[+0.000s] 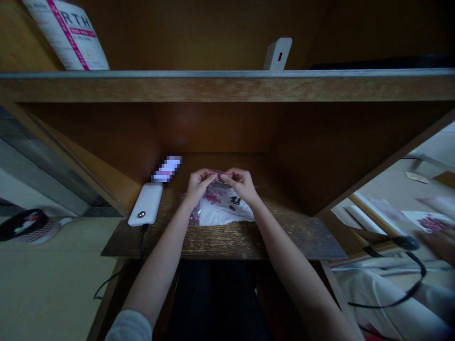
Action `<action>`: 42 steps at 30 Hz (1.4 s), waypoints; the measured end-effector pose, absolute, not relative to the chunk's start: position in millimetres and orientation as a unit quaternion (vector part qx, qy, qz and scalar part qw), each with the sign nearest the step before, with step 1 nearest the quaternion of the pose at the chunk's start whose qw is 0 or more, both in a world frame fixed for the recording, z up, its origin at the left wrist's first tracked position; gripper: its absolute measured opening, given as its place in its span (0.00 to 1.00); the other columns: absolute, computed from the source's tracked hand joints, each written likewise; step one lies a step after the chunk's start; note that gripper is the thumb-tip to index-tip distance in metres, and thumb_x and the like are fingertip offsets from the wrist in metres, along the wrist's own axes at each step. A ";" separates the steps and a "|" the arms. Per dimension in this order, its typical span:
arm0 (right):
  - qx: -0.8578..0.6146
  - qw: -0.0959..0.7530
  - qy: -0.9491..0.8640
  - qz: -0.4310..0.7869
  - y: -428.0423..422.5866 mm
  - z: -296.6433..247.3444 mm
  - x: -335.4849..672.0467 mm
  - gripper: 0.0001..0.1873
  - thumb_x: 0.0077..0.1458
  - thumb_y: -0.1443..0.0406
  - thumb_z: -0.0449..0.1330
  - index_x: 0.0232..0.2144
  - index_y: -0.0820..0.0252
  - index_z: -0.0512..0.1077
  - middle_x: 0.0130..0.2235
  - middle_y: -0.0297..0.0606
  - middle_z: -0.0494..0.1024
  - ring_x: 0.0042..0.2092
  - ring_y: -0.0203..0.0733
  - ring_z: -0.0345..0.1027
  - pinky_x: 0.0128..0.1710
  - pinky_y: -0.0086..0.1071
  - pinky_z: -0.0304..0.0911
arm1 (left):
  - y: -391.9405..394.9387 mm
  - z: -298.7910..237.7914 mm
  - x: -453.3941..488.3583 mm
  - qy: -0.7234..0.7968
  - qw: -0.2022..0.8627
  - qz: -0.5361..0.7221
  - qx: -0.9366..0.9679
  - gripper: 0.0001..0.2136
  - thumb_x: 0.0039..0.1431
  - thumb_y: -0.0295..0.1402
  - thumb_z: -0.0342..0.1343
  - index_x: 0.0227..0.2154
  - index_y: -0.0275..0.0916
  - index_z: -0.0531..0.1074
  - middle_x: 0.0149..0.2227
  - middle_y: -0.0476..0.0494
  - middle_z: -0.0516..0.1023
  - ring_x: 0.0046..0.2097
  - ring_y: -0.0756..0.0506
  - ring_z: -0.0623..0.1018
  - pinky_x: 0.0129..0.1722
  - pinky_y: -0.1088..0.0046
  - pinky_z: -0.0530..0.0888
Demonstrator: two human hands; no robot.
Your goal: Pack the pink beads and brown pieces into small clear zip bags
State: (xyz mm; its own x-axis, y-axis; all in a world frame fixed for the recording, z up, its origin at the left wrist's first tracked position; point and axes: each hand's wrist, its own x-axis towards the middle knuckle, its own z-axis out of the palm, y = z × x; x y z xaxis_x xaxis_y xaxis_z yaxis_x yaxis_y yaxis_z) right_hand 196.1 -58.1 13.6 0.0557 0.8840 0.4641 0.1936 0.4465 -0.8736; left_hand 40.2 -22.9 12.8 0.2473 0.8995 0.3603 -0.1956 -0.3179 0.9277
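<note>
Both hands meet over the wooden desk, thumbs and fingers pinched along the top edge of a small clear plastic bag (221, 180) with a reddish strip. My left hand (202, 183) grips its left side. My right hand (241, 182) is closed on its right side. Below the hands lies a crumpled white tissue (216, 216), with a cluster of small pink beads (213, 199) on it. A few small dark brown pieces (235, 200) lie near my right hand. More clear plastic shows at the tissue's left edge. Fingers partly hide the bag's top.
A white power bank (145, 204) with a black cable stands left, beside a phone with a blurred screen (167, 169). The shelf (227, 87) above bears a white printed container (73, 35) and a white charger (279, 54). At right, another person's hand (442, 246) is near pink beads (433, 222).
</note>
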 end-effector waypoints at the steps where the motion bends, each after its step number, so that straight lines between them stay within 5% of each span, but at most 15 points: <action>1: -0.434 0.582 -0.619 0.300 -58.2 13.5 196.3 0.19 0.48 0.51 0.63 0.23 0.62 0.72 0.22 0.32 0.69 0.24 0.33 0.58 0.25 0.28 0.53 | -23.9 13.6 40.8 0.288 0.511 0.536 0.608 0.07 0.47 0.36 0.64 0.27 0.37 0.77 0.27 0.48 0.78 0.27 0.51 0.73 0.27 0.78 0.68; 12: -0.446 0.544 -0.653 0.281 -55.4 13.5 197.9 0.26 0.52 0.45 0.56 0.20 0.61 0.68 0.21 0.31 0.64 0.24 0.32 0.56 0.24 0.27 0.51 | -20.7 9.1 40.2 0.309 0.476 0.546 0.616 0.09 0.46 0.38 0.65 0.28 0.37 0.76 0.27 0.46 0.79 0.29 0.49 0.75 0.30 0.75 0.70; 21: -0.462 0.548 -0.640 0.277 -58.1 15.4 198.4 0.29 0.51 0.43 0.56 0.15 0.60 0.65 0.18 0.31 0.64 0.22 0.32 0.56 0.23 0.28 0.52 | -20.9 10.5 40.8 0.312 0.474 0.542 0.619 0.17 0.55 0.46 0.56 0.27 0.36 0.76 0.27 0.43 0.79 0.27 0.48 0.76 0.24 0.76 0.69; 28: -0.475 0.583 -0.589 0.295 -48.9 14.4 225.7 0.19 0.55 0.52 0.56 0.39 0.60 0.74 0.31 0.36 0.75 0.28 0.34 0.66 0.27 0.27 0.60 | -19.3 33.2 13.0 0.365 0.440 0.651 0.500 0.16 0.55 0.48 0.54 0.27 0.38 0.69 0.18 0.53 0.71 0.13 0.55 0.63 0.12 0.81 0.58; 31: -0.546 0.528 -0.600 0.253 -42.5 2.5 247.0 0.11 0.51 0.63 0.59 0.37 0.60 0.75 0.37 0.39 0.78 0.36 0.37 0.71 0.37 0.30 0.65 | -33.7 39.6 -5.0 0.396 0.439 0.626 0.508 0.14 0.53 0.45 0.57 0.28 0.38 0.68 0.19 0.53 0.71 0.12 0.57 0.61 0.11 0.81 0.53; 35: -0.662 0.354 -0.641 0.161 -40.4 -11.0 268.6 0.14 0.47 0.69 0.61 0.38 0.58 0.77 0.40 0.41 0.80 0.42 0.42 0.72 0.43 0.33 0.65 | -51.6 22.7 -25.0 0.469 0.405 0.568 0.542 0.15 0.55 0.46 0.54 0.29 0.37 0.70 0.17 0.53 0.69 0.13 0.55 0.60 0.12 0.80 0.54; 42: -0.766 0.246 -0.591 0.056 -43.6 -15.5 285.3 0.20 0.48 0.59 0.63 0.44 0.59 0.75 0.45 0.47 0.77 0.51 0.52 0.68 0.49 0.39 0.61 | -58.3 -11.0 -40.6 0.599 0.221 0.426 0.641 0.12 0.58 0.43 0.50 0.32 0.40 0.72 0.25 0.45 0.77 0.24 0.47 0.74 0.24 0.74 0.64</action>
